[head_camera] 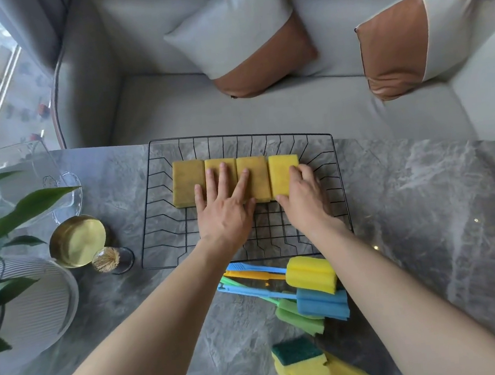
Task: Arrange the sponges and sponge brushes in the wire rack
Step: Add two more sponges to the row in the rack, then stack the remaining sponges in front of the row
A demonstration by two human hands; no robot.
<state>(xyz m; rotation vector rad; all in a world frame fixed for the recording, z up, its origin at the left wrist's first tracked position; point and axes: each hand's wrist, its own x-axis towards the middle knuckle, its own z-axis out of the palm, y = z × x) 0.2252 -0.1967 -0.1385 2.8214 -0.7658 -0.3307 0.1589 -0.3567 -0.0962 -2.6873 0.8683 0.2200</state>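
A black wire rack [165,225] lies on the marble table. Several yellow sponges sit side by side along its far half, from the leftmost sponge [186,182] to the rightmost sponge [281,175]. My left hand [226,210] rests flat with spread fingers on the two middle sponges. My right hand [305,200] grips the right edge of the rightmost sponge. In front of the rack lie sponge brushes: a yellow one [310,275], a blue one [322,304] and a green one [299,318]. Two yellow sponges with a green scouring pad [301,363] lie at the near edge.
At the left stand a clear glass pitcher [12,176], a gold lidded tin [77,241], a toothpick jar [111,261], a ribbed white plate [36,301] and plant leaves [21,209]. Behind the table is a grey sofa with two cushions [241,36].
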